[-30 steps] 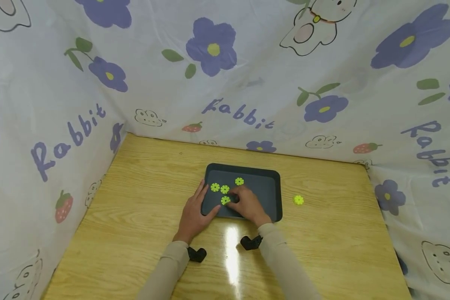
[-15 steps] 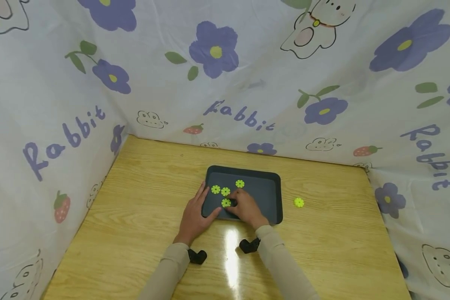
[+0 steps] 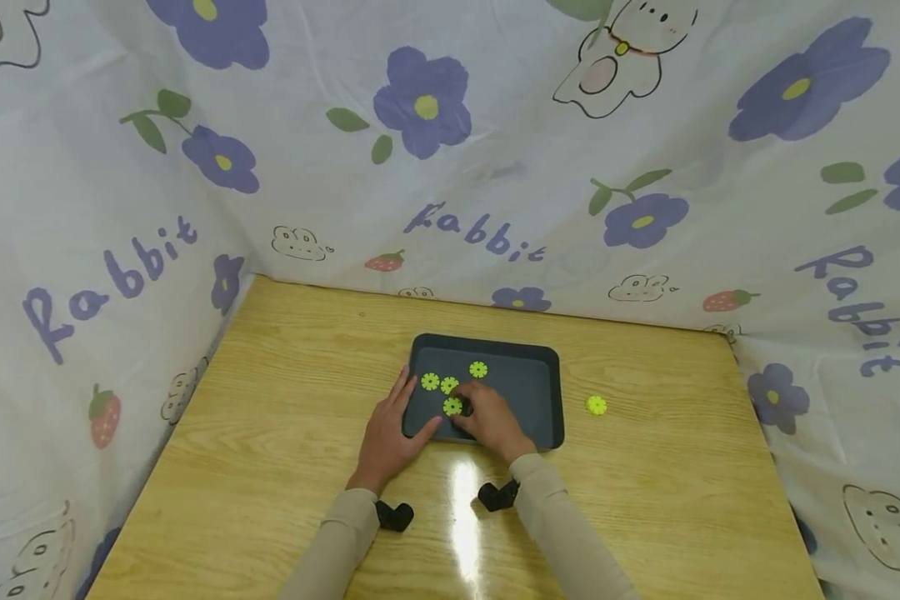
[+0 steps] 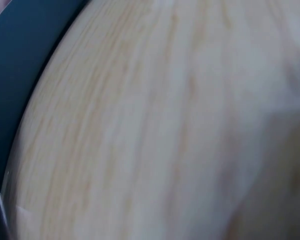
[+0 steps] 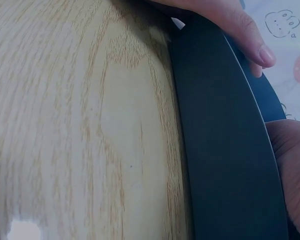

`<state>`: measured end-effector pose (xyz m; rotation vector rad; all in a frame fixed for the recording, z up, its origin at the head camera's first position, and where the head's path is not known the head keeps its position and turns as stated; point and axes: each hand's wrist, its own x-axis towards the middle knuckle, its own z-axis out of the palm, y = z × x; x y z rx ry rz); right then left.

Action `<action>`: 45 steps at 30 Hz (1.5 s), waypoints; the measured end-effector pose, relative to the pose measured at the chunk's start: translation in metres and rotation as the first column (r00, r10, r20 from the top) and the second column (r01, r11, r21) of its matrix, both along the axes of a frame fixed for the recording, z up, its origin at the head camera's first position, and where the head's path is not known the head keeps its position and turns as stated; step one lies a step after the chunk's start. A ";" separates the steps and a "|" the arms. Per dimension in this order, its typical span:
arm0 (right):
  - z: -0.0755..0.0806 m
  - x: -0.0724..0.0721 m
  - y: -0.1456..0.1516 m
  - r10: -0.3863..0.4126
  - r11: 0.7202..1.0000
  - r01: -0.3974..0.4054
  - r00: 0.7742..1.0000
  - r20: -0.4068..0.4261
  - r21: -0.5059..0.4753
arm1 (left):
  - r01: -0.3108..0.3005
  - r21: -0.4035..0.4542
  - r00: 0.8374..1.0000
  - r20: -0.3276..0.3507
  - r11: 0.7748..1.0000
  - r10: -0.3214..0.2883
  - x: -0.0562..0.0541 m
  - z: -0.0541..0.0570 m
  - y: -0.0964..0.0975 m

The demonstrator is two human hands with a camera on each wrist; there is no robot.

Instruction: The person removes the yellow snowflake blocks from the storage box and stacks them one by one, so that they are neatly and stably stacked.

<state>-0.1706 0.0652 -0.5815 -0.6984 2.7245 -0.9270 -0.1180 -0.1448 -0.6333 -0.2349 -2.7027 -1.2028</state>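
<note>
In the head view a dark tray (image 3: 521,354) holds several yellow-green notched plastic discs. My right hand (image 3: 493,421) reaches over the near rim, thumb and index finger bent to either side of the disc nearest me (image 3: 452,407) at its right edge. Just beyond lies another disc (image 3: 448,384), partly overlapped by the index finger. At the tray's near left corner my left hand (image 3: 385,433) rests, fingers straight along the left side and thumb on the near rim. The right wrist view shows the left thumb (image 5: 257,47) over the tray wall (image 5: 225,130); the discs are hidden there.
One more disc (image 3: 596,405) lies on the wooden table (image 3: 682,467) right of the tray. Inside the tray are a disc (image 3: 430,382) at the left and another (image 3: 478,369) toward the back. A printed cloth (image 3: 495,183) walls the table's back and sides.
The right thumb and index finger have come slightly in around the nearest disc. The left hand and tray keep their places, while the head view has shifted a little.
</note>
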 end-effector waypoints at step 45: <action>0.021 0.003 0.132 -0.334 0.926 0.296 0.931 -0.147 -0.233 | 0.011 -0.005 0.998 -0.054 1.000 -0.011 -0.001 -0.002 0.001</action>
